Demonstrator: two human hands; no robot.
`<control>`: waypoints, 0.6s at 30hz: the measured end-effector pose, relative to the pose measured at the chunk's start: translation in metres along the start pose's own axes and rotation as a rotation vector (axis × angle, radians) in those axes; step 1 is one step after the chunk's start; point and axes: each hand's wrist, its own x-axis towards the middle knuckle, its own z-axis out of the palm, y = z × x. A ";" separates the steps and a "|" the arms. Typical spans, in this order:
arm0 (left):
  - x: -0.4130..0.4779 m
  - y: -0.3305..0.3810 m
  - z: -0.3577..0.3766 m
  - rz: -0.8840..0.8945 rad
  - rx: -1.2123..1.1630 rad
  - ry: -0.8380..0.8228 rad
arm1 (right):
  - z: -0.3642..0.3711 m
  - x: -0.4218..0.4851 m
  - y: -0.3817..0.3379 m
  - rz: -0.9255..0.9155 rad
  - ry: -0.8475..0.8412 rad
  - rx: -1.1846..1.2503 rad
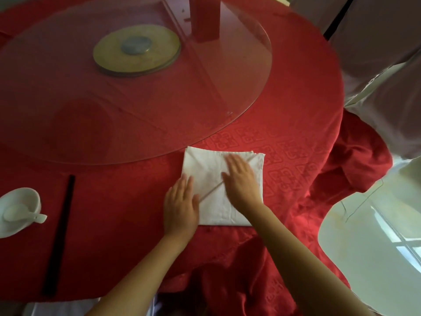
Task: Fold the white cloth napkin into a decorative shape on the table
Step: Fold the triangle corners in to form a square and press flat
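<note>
Two bare hands press flat on a white cloth napkin at the near edge of a round table draped in a red patterned tablecloth. The right hand lies palm down with fingers spread across the napkin's upper middle, slightly blurred at the fingertips; the left hand rests open and flat over its lower left corner, gripping nothing. The napkin sits as a rough square with a diagonal fold line running from lower left toward upper right; the hands and right forearm cover much of its centre and lower edge, so the layers beneath cannot be made out. Its far edge lies just beside the rim of a glass turntable, which carries a brass-coloured hub and a red box cut off by the top of the frame. Open tablecloth lies left and right of the napkin. Well to the left lie dark chopsticks and, cut off by the frame's edge, a white bowl holding a white spoon. At right, the tablecloth spills in folds beside a pale chair seat.
</note>
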 end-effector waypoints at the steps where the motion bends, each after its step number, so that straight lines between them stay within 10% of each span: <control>1: 0.001 0.004 0.007 0.011 0.029 -0.051 | 0.012 0.007 -0.004 -0.132 -0.120 -0.053; 6: -0.001 -0.004 0.034 -0.022 0.186 -0.107 | 0.047 0.020 0.023 -0.344 -0.255 -0.218; 18: 0.001 -0.006 0.030 0.019 0.160 -0.156 | 0.013 0.045 0.069 -0.026 -0.167 -0.232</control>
